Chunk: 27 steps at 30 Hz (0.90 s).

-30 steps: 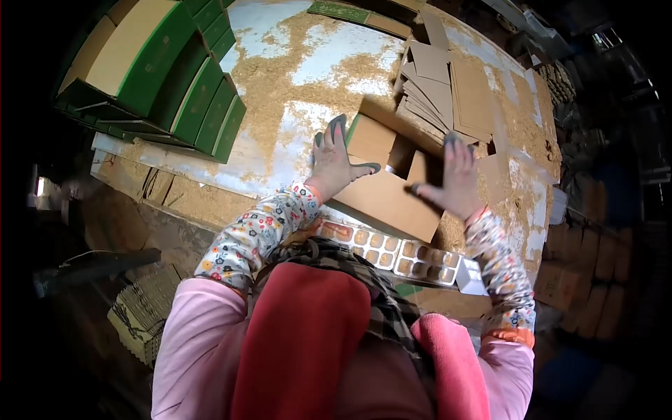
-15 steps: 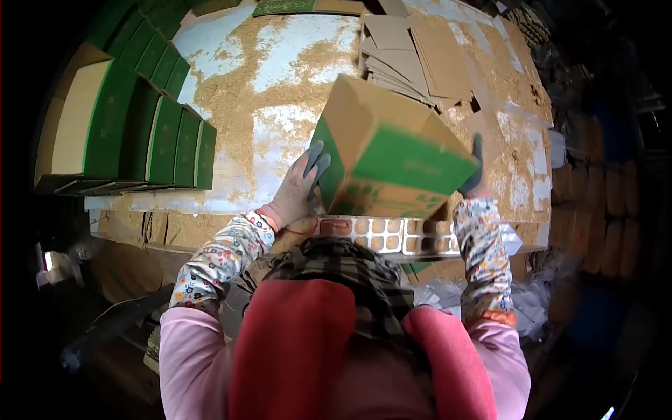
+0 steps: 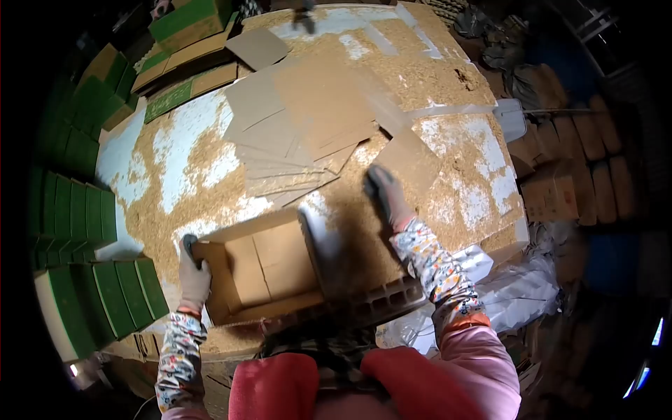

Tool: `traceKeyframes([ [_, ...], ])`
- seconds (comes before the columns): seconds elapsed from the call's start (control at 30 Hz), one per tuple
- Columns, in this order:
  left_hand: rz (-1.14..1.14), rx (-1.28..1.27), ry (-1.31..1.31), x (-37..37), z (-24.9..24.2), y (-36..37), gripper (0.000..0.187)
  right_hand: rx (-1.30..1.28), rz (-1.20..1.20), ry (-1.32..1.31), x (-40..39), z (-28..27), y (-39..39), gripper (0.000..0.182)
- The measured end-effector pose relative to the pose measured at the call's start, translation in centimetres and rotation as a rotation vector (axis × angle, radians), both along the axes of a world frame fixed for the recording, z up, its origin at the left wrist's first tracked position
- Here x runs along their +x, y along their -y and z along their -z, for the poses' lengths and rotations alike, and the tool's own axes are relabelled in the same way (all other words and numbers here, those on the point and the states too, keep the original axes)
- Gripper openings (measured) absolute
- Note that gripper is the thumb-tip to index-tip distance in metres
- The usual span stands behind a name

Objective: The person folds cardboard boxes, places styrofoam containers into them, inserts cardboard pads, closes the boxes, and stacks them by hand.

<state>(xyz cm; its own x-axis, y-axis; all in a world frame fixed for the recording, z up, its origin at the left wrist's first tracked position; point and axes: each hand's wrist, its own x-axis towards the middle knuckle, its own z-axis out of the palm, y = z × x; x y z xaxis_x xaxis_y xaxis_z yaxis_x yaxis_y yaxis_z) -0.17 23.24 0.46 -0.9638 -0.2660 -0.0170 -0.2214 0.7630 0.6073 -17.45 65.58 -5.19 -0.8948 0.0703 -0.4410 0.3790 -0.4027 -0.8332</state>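
Observation:
An open cardboard box [image 3: 269, 269] stands upright in front of me at the near edge of the table, its bare brown inside facing up and a seam running across its floor. My gloved left hand [image 3: 194, 276] grips its left wall, with the thumb at the rim. To the right of the box, my gloved right hand [image 3: 386, 194] reaches forward with its fingers stretched out, slightly blurred. Its fingertips are at the near-left edge of a loose cardboard sheet [image 3: 409, 159]. A pile of flat cardboard sheets [image 3: 308, 112] lies just beyond.
Green boxes [image 3: 115, 297] line the left side, and more green and brown cartons [image 3: 189, 28] sit at the far left. Sawdust-like crumbs cover much of the white table [image 3: 189, 157]. A dark cell tray [image 3: 374, 301] lies along the near edge. Clear plastic [image 3: 521, 297] hangs at the right.
The box, tilted between both hands before, now stands upright on the table. My right hand has let go of it and moved to the loose sheet. The view has shifted.

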Motion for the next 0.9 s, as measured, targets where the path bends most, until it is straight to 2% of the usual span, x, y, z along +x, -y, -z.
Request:
traceKeyframes([
  [0.07,-0.086,-0.009,-0.048,1.4,1.6,-0.8,0.062,0.611,0.273,-0.228,-8.4,1.4,-7.5,0.029],
  [0.1,-0.097,0.007,-0.117,1.8,2.9,-0.3,0.061,0.78,0.523,-0.461,-14.6,7.3,-11.5,0.03],
  [0.13,-0.079,-0.043,-0.096,1.5,2.8,-0.3,0.061,0.731,0.406,-0.235,-17.0,4.8,-13.5,0.037],
  [0.17,-0.065,-0.095,-0.069,1.5,2.2,-0.3,0.062,0.977,0.31,-0.136,-20.8,5.5,-16.3,0.043],
  [0.2,-0.102,-0.103,-0.011,1.3,1.4,-1.0,0.064,1.03,0.449,-0.06,-24.8,8.3,-18.6,0.05],
  [0.23,-0.111,-0.132,-0.015,1.1,1.6,-1.3,0.065,0.739,0.339,0.096,-25.8,5.6,-19.1,0.054],
  [0.27,-0.12,-0.163,-0.018,1.2,1.8,-1.5,0.066,0.49,0.405,0.204,-28.9,8.0,-20.6,0.055],
  [0.3,-0.127,-0.196,-0.022,1.3,1.7,-1.6,0.067,0.519,0.305,0.24,-30.9,9.2,-22.2,0.054],
  [0.33,-0.134,-0.266,-0.006,1.1,1.3,-2.0,0.072,0.421,0.348,0.269,-31.8,9.5,-22.1,0.052],
  [0.37,-0.248,-0.176,0.092,1.6,2.0,-1.0,0.076,0.324,0.393,0.299,-32.6,9.9,-22.2,0.05],
  [0.43,-0.169,-0.314,0.032,1.3,1.8,-1.4,0.079,0.229,0.283,0.26,-34.2,13.3,-24.7,0.045],
  [0.47,-0.17,-0.312,0.029,1.4,1.7,-1.0,0.079,0.305,0.178,0.125,-32.9,14.5,-25.9,0.04],
  [0.53,-0.187,-0.273,-0.001,1.5,2.7,-0.8,0.078,0.776,0.059,0.041,-31.4,15.2,-28.4,0.039],
  [0.57,-0.216,-0.173,0.043,0.8,1.6,-2.0,0.077,0.945,0.033,-0.035,-29.4,13.8,-28.3,0.041],
  [0.6,-0.168,-0.238,0.016,0.8,1.8,-1.6,0.077,1.122,0.02,-0.105,-27.3,12.2,-28.1,0.042],
  [0.63,-0.119,-0.3,-0.005,1.1,1.9,-1.1,0.076,0.849,0.184,0.123,-23.8,9.8,-26.6,0.043],
  [0.67,-0.151,-0.244,0.017,1.2,1.6,-1.2,0.076,0.675,0.351,-0.081,-21.0,11.3,-27.0,0.036],
  [0.73,-0.217,-0.12,0.045,0.8,1.1,-2.1,0.074,0.223,0.66,0.004,-14.8,9.5,-27.2,0.024],
  [0.77,-0.201,-0.119,0.025,0.6,1.0,-2.4,0.074,0.126,0.669,-0.006,-11.8,9.3,-28.2,0.022],
  [0.8,-0.185,-0.12,0.005,0.5,0.8,-2.8,0.074,-0.003,0.737,-0.175,-9.4,9.2,-28.3,0.027],
  [0.87,-0.098,-0.176,-0.048,0.6,0.8,-2.5,0.072,0.05,0.825,0.052,-6.8,7.8,-29.0,0.04],
  [0.9,-0.137,-0.12,-0.007,0.7,1.1,-2.2,0.072,0.195,0.798,0.218,-5.8,8.5,-30.7,0.045],
])
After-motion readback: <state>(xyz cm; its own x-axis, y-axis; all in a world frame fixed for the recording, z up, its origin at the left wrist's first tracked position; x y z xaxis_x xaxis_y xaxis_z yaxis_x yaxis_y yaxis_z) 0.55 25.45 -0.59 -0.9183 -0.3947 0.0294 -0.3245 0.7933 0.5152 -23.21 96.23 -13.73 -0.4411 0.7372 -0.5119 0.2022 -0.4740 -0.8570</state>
